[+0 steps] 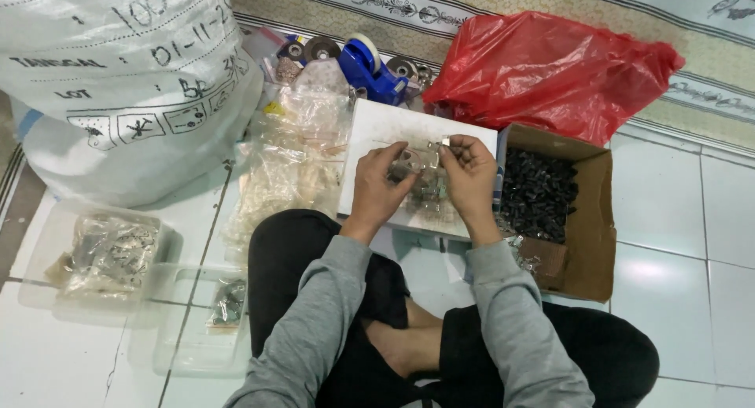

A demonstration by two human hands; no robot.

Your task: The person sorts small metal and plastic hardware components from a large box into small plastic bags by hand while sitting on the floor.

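The person sits cross-legged on the tiled floor (676, 243), and both hands meet over the white board (377, 132) that lies across the lap's far side. The left hand (376, 189) curls its fingers in and pinches one edge of a small clear plastic bag (417, 168), while the right hand (469, 176) pinches the other edge with thumb and forefinger, a small metal piece just showing at its fingertips. More small metal fittings (429, 194) lie on the board just beneath the bag. The step in hand looks like filling or closing the little bag (which of the two is hard to tell, the bag being so small and glossy). Right of the board stands an open cardboard box (594, 219) of dark small parts (539, 192), with a red plastic bag (550, 70) beyond it. Left of the board lies a heap of clear packets (295, 156); farther left are two clear plastic tubs (102, 258) and a large white woven sack (118, 77). Beyond the board sits a blue tape dispenser (368, 68). By my reading, the next move calls for a steady pinch on both edges so the bag's mouth stays put while pieces are handled.
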